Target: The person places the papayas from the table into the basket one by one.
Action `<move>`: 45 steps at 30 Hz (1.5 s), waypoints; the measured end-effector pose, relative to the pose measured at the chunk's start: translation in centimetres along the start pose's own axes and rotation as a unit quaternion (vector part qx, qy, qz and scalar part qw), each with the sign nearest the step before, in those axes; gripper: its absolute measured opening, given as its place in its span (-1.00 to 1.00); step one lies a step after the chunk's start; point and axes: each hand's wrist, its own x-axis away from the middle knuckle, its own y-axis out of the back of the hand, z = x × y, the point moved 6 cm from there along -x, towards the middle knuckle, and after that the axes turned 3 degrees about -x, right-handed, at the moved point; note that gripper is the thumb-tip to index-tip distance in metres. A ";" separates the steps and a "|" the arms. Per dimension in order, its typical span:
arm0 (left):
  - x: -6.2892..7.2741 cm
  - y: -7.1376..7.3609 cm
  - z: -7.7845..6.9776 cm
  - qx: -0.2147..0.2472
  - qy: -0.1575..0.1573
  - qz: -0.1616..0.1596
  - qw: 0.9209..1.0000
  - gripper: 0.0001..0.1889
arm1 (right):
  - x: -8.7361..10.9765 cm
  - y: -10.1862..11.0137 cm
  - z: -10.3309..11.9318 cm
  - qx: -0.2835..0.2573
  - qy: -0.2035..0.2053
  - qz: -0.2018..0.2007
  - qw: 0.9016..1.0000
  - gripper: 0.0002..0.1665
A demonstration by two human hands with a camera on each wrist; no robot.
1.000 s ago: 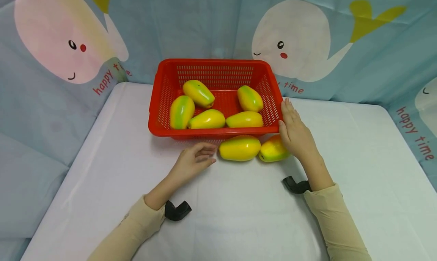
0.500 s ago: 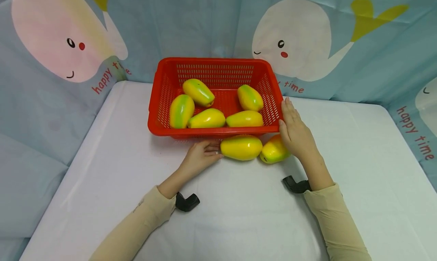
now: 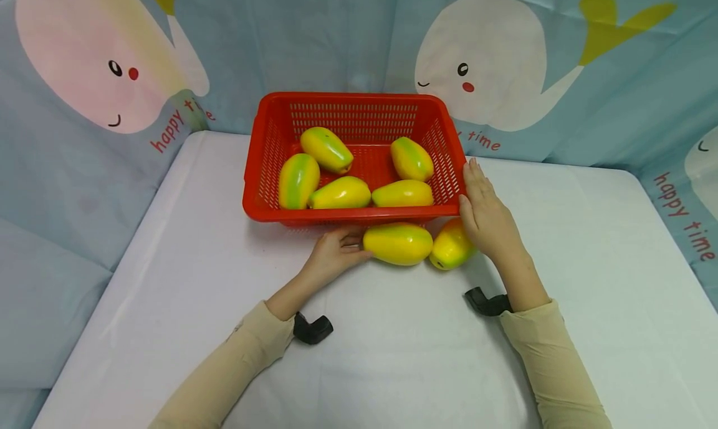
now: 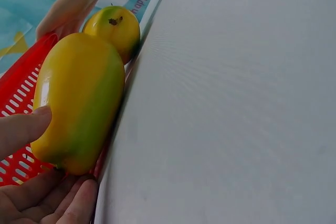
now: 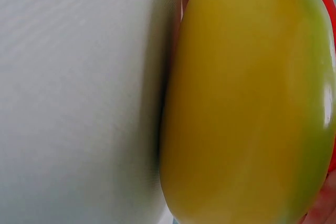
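Note:
A yellow-green papaya (image 3: 398,244) lies on the white table in front of the red basket (image 3: 336,216). My left hand (image 3: 332,255) holds its left end; in the left wrist view the thumb (image 4: 26,129) lies on one side and the fingertips (image 4: 79,198) at the end. A second papaya (image 3: 450,248) touches or nearly touches the first on its right, partly hidden by my right hand (image 3: 490,222). That hand rests with straight fingers along the basket's right front side. In the right wrist view a papaya (image 5: 247,103) fills most of the picture.
Several more papayas (image 3: 341,193) lie inside the basket. Behind the basket hangs a blue cloth (image 3: 336,36) printed with whales. White tabletop (image 3: 381,342) stretches in front and to both sides. A black curved piece is at each wrist.
My left hand has moved right and forward to the nearer papaya's end and taken hold of it. That papaya shifted slightly right, and the second one turned a little. The right hand stayed put.

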 end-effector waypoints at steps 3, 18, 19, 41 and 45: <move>0.1 -0.1 -0.3 -0.001 -0.016 0.000 1.000 -0.45 | 0.0 0.0 0.0 -0.002 -0.002 0.003 1.000 -0.32; 0.1 -0.6 0.2 -0.002 -0.002 0.025 1.000 -0.41 | -0.1 0.1 0.0 -0.007 -0.005 0.003 1.000 -0.32; 0.1 -0.7 0.2 -0.006 -0.003 0.026 1.000 -0.41 | -0.1 0.1 0.0 -0.007 -0.005 0.003 1.000 -0.32; 0.6 -0.9 -0.1 -0.005 -0.017 0.029 0.999 -0.46 | 0.0 0.0 -0.1 -0.004 -0.008 0.004 1.000 -0.31; 0.7 -1.1 -0.2 0.034 -0.004 0.043 0.998 -0.45 | 0.0 0.0 -0.1 -0.005 -0.009 0.004 1.000 -0.30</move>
